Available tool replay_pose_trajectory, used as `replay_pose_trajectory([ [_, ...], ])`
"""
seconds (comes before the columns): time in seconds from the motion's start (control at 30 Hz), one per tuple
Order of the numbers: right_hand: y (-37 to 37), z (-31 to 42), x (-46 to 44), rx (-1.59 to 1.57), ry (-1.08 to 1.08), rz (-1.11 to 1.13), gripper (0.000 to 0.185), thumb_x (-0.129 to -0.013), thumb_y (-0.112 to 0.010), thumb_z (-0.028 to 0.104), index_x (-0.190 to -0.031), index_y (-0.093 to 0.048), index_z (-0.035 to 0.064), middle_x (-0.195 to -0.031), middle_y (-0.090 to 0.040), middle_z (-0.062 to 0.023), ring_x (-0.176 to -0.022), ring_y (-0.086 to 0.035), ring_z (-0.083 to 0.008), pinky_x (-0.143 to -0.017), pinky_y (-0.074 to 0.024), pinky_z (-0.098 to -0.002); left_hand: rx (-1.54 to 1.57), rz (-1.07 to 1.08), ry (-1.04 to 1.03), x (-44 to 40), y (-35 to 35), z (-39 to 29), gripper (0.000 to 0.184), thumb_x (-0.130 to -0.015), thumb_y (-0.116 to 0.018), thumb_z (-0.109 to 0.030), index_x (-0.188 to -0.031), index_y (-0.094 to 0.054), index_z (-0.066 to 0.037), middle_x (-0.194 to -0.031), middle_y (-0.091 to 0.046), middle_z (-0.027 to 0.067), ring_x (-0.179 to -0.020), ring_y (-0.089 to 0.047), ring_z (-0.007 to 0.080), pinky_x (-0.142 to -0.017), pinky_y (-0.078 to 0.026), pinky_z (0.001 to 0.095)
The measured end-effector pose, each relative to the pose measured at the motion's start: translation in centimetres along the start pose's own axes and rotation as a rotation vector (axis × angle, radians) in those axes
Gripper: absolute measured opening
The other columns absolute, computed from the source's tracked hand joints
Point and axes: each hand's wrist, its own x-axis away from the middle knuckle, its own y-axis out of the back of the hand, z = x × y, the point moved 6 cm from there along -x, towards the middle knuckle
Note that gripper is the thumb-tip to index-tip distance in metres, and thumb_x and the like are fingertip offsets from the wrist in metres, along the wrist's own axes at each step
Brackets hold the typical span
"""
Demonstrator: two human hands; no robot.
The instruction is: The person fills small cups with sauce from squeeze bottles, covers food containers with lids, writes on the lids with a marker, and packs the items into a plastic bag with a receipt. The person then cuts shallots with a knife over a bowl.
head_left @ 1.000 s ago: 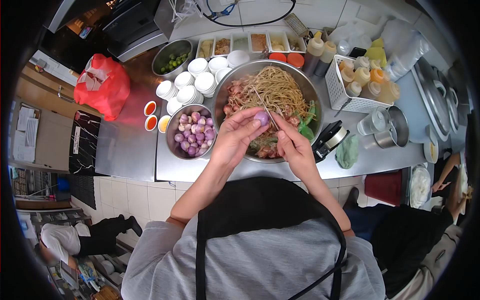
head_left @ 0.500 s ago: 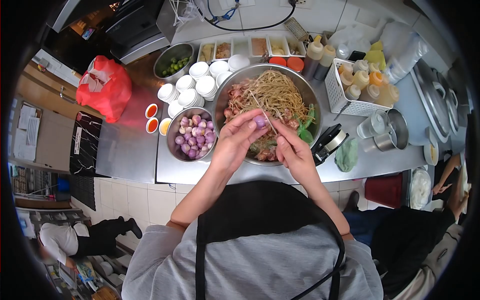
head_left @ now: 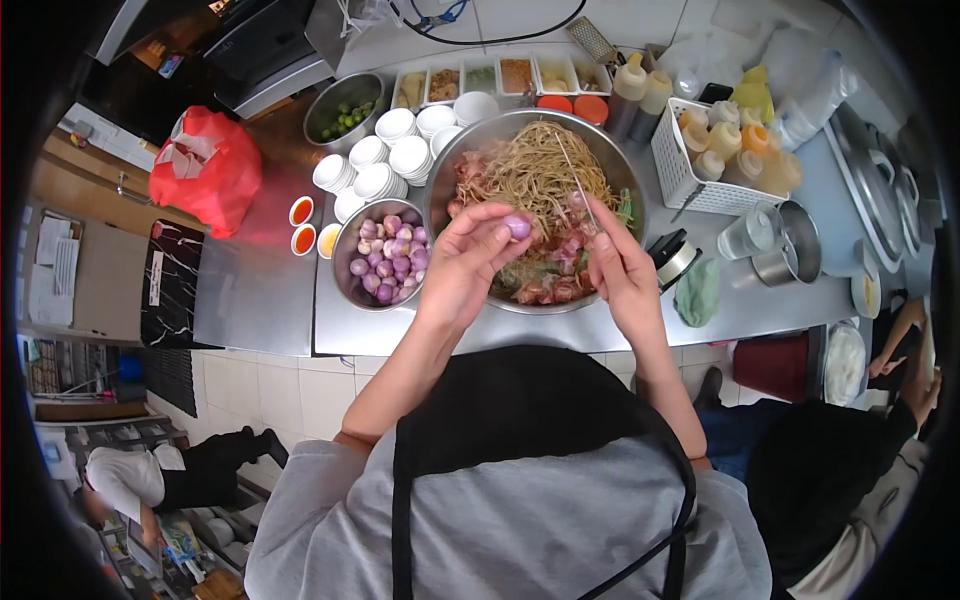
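Observation:
Between the thumb and fingers of my left hand (head_left: 465, 262) is a purple shallot (head_left: 517, 227), its surface smooth and shiny. My right hand (head_left: 624, 265) grips a knife (head_left: 578, 185) by its handle, with the thin blade pointing up and away over the bowl. Both hands are above a large steel bowl (head_left: 436, 212) that holds a heap of brown, root-like strands (head_left: 545, 150) and reddish peelings (head_left: 555, 265). To the left of my left hand, a smaller steel bowl (head_left: 343, 285) is full of purple shallots (head_left: 390, 255).
Stacked white cups (head_left: 378, 183) and a bowl of green limes (head_left: 345, 122) stand at the back left. Dipping sauces (head_left: 301, 210) sit beside a red bag (head_left: 205, 175). On the right are a white bottle basket (head_left: 680, 170), a green cloth (head_left: 697, 293) and a steel pot (head_left: 800, 250).
My right hand with the knife has moved right, away from the shallot, and the blade has swung clear of it. My left hand still holds the shallot, slightly to the left.

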Motion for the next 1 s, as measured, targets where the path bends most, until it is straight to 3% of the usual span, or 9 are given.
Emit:
replay_pose_trajectory([
  [0.03,0.3,-0.1,0.0,0.034,-0.010,-0.022,0.035,-0.091,-0.041,0.013,-0.126,-0.043,0.0070,-0.073,-0.045,0.0036,-0.057,-0.034,-0.0026,-0.051,-0.0321,-0.0169,0.001,0.001,0.007,0.0,-0.2,0.1,0.023,-0.084,-0.051,-0.005,-0.107,-0.050,-0.003,-0.104,-0.056,0.0108,-0.098,-0.055,0.0230,-0.089,-0.045,0.0344],
  [0.1,0.5,-1.0,0.0,0.086,-0.084,-0.001,0.036,-0.091,-0.041,0.013,-0.126,-0.042,0.0054,-0.089,-0.054,-0.0023,-0.070,-0.048,-0.0059,-0.061,-0.0392,-0.0177,-0.016,-0.018,-0.006,0.0,-0.6,-0.1,0.024,-0.084,-0.052,-0.003,-0.108,-0.051,-0.001,-0.100,-0.057,0.0087,-0.095,-0.056,0.0196,-0.087,-0.046,0.0332],
  [0.13,0.1,-1.1,0.0,0.120,0.003,0.008,0.036,-0.090,-0.041,0.013,-0.126,-0.042,0.0044,-0.102,-0.053,-0.0059,-0.085,-0.049,-0.0098,-0.072,-0.0394,-0.0201,-0.016,-0.017,-0.001,0.0,-0.6,-0.1,0.024,-0.084,-0.052,-0.003,-0.108,-0.051,-0.001,-0.100,-0.057,0.0087,-0.095,-0.056,0.0196,-0.087,-0.046,0.0332],
  [0.23,-1.4,-0.4,0.4,0.057,0.092,0.062,0.038,-0.089,-0.043,0.011,-0.126,-0.040,0.0020,-0.128,-0.044,-0.0128,-0.119,-0.039,-0.0182,-0.096,-0.0295,-0.0268,-0.042,-0.031,0.039,0.1,-0.5,0.3,0.025,-0.084,-0.051,-0.004,-0.109,-0.050,0.000,-0.101,-0.056,0.0089,-0.094,-0.056,0.0180,-0.086,-0.047,0.0321],
  [0.47,-3.2,-0.3,0.9,0.079,0.137,0.227,0.040,-0.087,-0.041,0.005,-0.126,-0.039,0.0003,-0.129,-0.042,-0.0119,-0.119,-0.039,-0.0174,-0.096,-0.0301,-0.0270,0.021,-0.071,0.054,0.2,0.1,0.5,0.024,-0.085,-0.052,-0.007,-0.108,-0.052,0.001,-0.102,-0.057,0.0096,-0.092,-0.056,0.0163,-0.083,-0.048,0.0303],
  [0.87,-3.1,-0.5,0.9,0.034,0.098,0.210,0.037,-0.088,-0.041,0.004,-0.125,-0.042,0.0017,-0.124,-0.048,-0.0094,-0.110,-0.045,-0.0135,-0.090,-0.0348,-0.0240,0.013,-0.059,0.038,0.0,0.3,0.3,0.023,-0.084,-0.054,-0.007,-0.105,-0.054,0.003,-0.097,-0.059,0.0108,-0.088,-0.059,0.0181,-0.079,-0.050,0.0293],
  [0.97,-2.8,-0.5,0.8,-0.004,0.056,0.201,0.037,-0.088,-0.041,0.004,-0.124,-0.043,0.0027,-0.120,-0.050,-0.0068,-0.092,-0.051,-0.0091,-0.079,-0.0405,-0.0210,0.000,-0.021,0.038,0.1,0.1,0.2,0.024,-0.084,-0.054,-0.007,-0.105,-0.054,0.003,-0.097,-0.059,0.0118,-0.088,-0.059,0.0195,-0.079,-0.050,0.0294],
  [1.0,-2.5,-0.7,0.8,-0.007,0.023,0.183,0.036,-0.088,-0.041,0.006,-0.124,-0.044,0.0036,-0.112,-0.053,-0.0046,-0.081,-0.048,-0.0067,-0.071,-0.0401,-0.0195,-0.008,-0.010,0.047,0.1,0.0,0.1,0.024,-0.084,-0.054,-0.007,-0.105,-0.054,0.003,-0.097,-0.059,0.0122,-0.088,-0.059,0.0203,-0.079,-0.050,0.0294],
])
